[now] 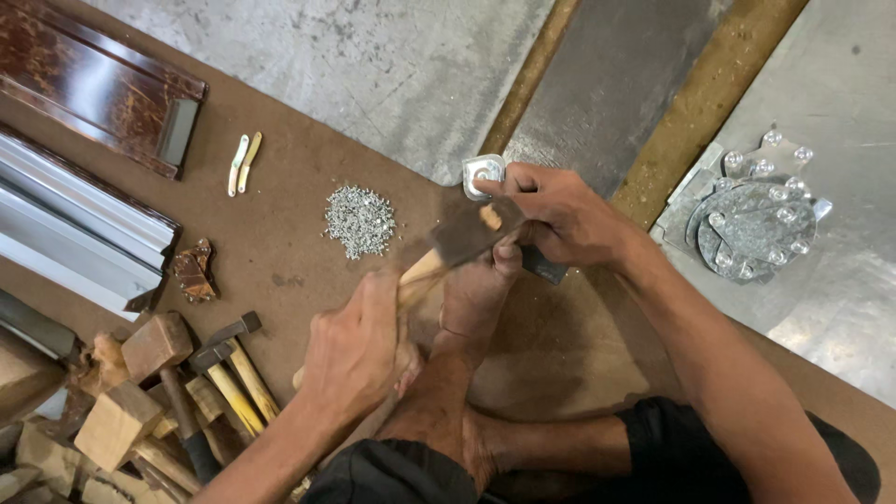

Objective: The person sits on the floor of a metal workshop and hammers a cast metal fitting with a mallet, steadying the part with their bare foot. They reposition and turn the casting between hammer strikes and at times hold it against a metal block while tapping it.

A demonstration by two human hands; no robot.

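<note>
Steel bracket (483, 175) was pinched flat by right hand (560, 213) near the brown mat's (280, 187) top edge, steadying it for the hammer (464, 235) gripped in left hand (355, 345).

Left hand (359, 341) in closed grip, right hand (560, 215) fingers pinched, forearms converging.

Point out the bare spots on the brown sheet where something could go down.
Bare brown sheet lies between the rivet pile, the two small clips and the dark wood moulding. Crowded: lower left, hammers and wood blocks; centre, left hand and right hand.
</note>
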